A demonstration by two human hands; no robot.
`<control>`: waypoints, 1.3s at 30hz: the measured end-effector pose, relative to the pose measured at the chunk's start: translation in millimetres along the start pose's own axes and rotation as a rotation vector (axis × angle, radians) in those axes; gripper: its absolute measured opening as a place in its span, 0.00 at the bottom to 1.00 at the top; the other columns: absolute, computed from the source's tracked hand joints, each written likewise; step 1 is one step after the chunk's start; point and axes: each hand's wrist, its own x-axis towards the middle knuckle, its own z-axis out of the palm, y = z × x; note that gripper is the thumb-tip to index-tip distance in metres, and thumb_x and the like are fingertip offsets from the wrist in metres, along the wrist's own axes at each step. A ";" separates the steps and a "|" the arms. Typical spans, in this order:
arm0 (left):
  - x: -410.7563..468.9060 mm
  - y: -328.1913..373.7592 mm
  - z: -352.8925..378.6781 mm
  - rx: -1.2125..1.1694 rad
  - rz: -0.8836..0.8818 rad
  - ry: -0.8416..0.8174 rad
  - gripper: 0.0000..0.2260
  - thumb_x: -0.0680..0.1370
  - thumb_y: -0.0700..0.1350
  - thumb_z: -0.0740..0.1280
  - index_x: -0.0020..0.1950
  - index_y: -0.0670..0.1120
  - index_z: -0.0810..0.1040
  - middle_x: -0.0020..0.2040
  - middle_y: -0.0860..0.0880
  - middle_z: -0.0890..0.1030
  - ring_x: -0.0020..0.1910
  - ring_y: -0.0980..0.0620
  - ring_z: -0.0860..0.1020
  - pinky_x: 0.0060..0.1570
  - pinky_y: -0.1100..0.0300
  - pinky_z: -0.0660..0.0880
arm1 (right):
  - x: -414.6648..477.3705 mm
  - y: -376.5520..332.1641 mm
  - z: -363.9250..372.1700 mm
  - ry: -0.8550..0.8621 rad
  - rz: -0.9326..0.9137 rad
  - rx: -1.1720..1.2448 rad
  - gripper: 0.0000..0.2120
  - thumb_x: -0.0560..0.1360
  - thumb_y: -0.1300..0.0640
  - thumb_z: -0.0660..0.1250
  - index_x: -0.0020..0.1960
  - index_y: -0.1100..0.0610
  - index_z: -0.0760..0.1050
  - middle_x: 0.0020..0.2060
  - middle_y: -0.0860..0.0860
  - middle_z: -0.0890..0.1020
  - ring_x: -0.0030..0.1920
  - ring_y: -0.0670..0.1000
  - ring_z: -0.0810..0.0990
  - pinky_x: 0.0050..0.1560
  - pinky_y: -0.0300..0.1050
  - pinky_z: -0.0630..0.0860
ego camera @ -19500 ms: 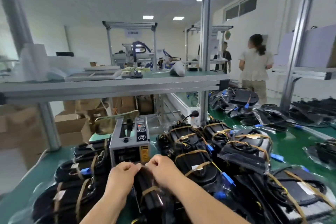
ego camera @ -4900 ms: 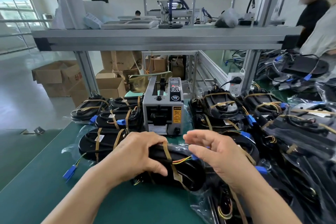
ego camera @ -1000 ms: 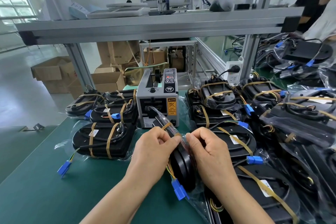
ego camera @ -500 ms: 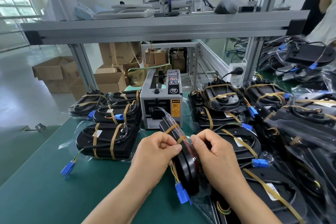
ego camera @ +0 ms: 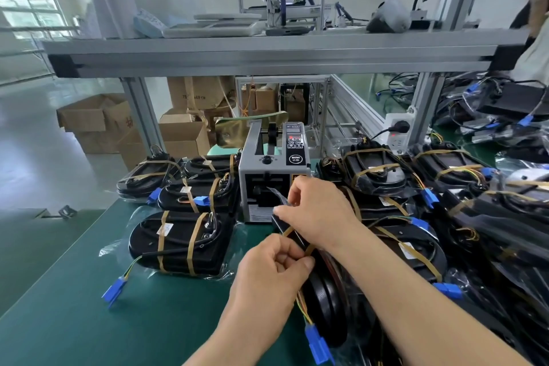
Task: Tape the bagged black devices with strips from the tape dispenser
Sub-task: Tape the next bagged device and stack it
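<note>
**Clerk:** Far left of the desk [ego camera: 74,321]?

**Me:** Item 1: finished devices [ego camera: 181,244]. Bagged, lying flat, each crossed by brown tape bands.

**Clerk:** Next along?

**Me:** Item 2: my left hand [ego camera: 273,273]. The fingers are curled. Thumb and forefinger pinch the bagged device [ego camera: 326,297] at its top edge, over a brown band. The device stands on edge between my hands, just in front of the tape dispenser [ego camera: 273,175]. Its blue plug [ego camera: 318,348] hangs out toward me.

**Clerk:** Item 3?

**Me:** My right hand [ego camera: 315,214], at the dispenser's mouth. The fingertips are pinched on a clear flap [ego camera: 280,197]. I cannot tell whether it is bag film or a fresh strip.

**Clerk:** Far right?

**Me:** Item 4: a pile of bagged devices [ego camera: 416,246], many banded, crowding the one I hold.

**Clerk:** Hazards?

**Me:**
- The device is balanced on edge in slick film, so a slack left pinch would probably let it tip or roll.
- A loose strip could fold onto itself or catch a neighbouring bag.
- The plug wires might get trapped under a band.
</note>
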 end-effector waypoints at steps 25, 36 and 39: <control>129.2 13.9 -16.1 -0.403 -0.471 0.327 0.05 0.76 0.40 0.71 0.42 0.41 0.81 0.29 0.50 0.78 0.22 0.57 0.71 0.27 0.65 0.70 | 19.8 2.7 12.9 0.080 -0.096 -0.114 0.13 0.79 0.48 0.63 0.37 0.51 0.70 0.40 0.47 0.74 0.41 0.51 0.75 0.39 0.44 0.67; 143.6 24.9 -3.5 -0.679 -0.629 0.437 0.04 0.75 0.37 0.70 0.43 0.41 0.76 0.19 0.50 0.74 0.22 0.57 0.72 0.21 0.65 0.68 | 13.4 23.2 22.2 0.068 0.141 0.133 0.17 0.81 0.53 0.56 0.34 0.53 0.64 0.33 0.49 0.73 0.34 0.49 0.70 0.32 0.46 0.62; 135.6 22.0 -3.6 -0.700 -0.529 0.450 0.05 0.74 0.37 0.69 0.39 0.44 0.75 0.19 0.53 0.72 0.20 0.58 0.69 0.20 0.67 0.66 | 10.5 26.6 21.2 0.026 0.195 0.262 0.17 0.82 0.52 0.56 0.35 0.53 0.67 0.34 0.49 0.74 0.35 0.48 0.71 0.33 0.44 0.64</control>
